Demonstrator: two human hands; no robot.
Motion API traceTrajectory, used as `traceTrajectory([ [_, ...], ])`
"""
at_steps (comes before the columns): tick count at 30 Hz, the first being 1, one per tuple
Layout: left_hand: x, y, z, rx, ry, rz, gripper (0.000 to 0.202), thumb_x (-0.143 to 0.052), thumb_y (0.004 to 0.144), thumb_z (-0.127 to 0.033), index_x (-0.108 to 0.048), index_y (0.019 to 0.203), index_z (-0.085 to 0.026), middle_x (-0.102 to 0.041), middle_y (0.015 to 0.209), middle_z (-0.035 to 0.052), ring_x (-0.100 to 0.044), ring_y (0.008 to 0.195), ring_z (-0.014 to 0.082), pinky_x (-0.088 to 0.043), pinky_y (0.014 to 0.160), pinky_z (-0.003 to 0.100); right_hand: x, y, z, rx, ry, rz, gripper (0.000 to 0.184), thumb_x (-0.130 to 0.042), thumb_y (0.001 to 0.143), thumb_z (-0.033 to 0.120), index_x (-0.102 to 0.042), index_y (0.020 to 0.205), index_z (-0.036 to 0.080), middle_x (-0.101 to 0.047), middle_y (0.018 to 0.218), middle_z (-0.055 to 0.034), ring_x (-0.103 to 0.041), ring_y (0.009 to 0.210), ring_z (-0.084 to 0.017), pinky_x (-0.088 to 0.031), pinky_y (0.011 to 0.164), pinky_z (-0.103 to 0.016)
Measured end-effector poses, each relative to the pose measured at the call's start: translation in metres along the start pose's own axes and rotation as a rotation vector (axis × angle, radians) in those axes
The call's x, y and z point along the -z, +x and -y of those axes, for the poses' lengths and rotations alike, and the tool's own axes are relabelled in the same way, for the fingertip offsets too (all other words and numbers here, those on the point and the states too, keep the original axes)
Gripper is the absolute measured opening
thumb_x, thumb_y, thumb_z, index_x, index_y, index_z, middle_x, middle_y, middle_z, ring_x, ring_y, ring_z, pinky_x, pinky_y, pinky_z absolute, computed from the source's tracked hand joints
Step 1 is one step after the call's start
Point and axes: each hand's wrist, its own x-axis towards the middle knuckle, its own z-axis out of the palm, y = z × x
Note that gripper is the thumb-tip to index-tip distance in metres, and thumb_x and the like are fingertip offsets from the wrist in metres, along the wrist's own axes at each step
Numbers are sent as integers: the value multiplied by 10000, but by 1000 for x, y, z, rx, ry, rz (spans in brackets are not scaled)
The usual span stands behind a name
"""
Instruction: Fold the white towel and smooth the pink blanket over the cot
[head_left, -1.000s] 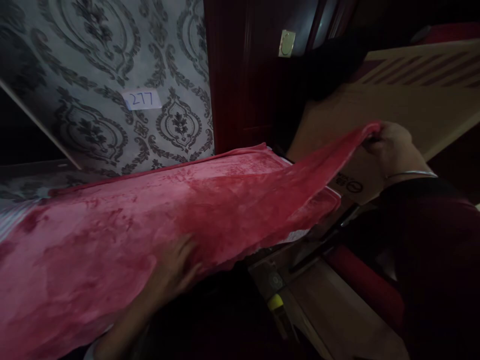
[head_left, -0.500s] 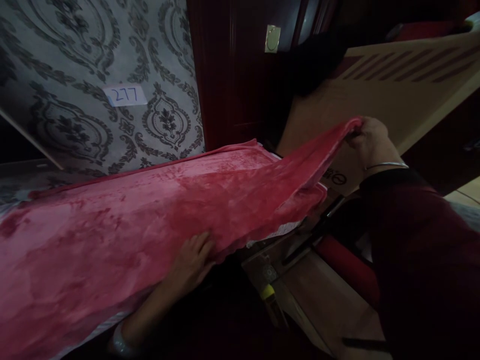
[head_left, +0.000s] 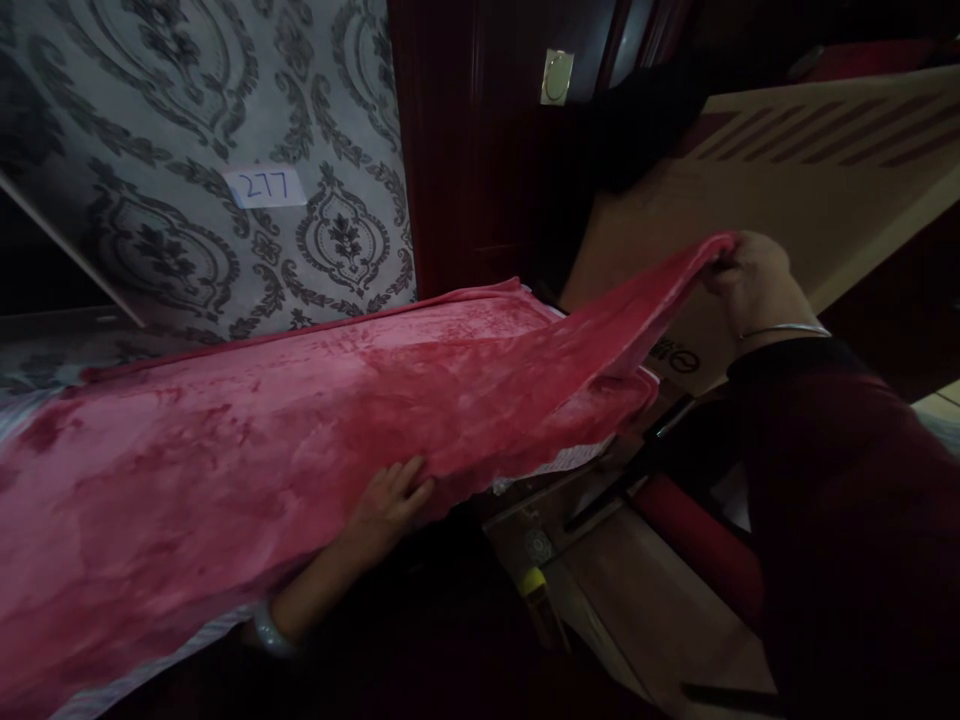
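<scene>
A plush pink-red blanket (head_left: 300,430) lies spread over a long flat surface, with pale striped cloth showing under its near edge. My right hand (head_left: 754,270) pinches the blanket's right corner and holds it raised, so the fabric slopes up to the fist. My left hand (head_left: 390,500) rests flat on the near edge of the blanket, fingers stretched out and slightly apart. The surface beneath the blanket is mostly hidden.
A large cardboard sheet or box (head_left: 780,200) leans behind my right hand. Patterned wallpaper (head_left: 172,110) bears a paper label (head_left: 266,186) reading 277. Beside it stands a dark red door or panel (head_left: 480,150). Below right are a red object (head_left: 697,540) and a yellow-banded item (head_left: 533,582).
The view has shifted slightly, moving the wall rightward. My left hand stays on the blanket and my right hand still holds the corner up; little else differs.
</scene>
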Motion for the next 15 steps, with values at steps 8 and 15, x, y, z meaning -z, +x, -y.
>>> traceTrajectory([
  [8, 10, -1, -2, -224, 326, -153, 408, -530, 926, -60, -695, 1268, -211, -666, 1363, 158, -655, 1037, 255, -532, 863, 382, 4, -5, 17, -399, 124, 125, 462, -330, 894, -87, -308, 556, 228, -282, 520, 95, -327, 476, -50, -345, 500, -159],
  [15, 26, 13, -3, -54, 281, -99, 263, -461, 915, -100, -715, 934, -168, -732, 962, 139, -648, 851, 244, -520, 745, 352, 8, -8, 11, -428, 225, 121, 416, -218, 865, -72, -315, 581, 215, -253, 604, 121, -313, 422, -3, -292, 495, -141],
])
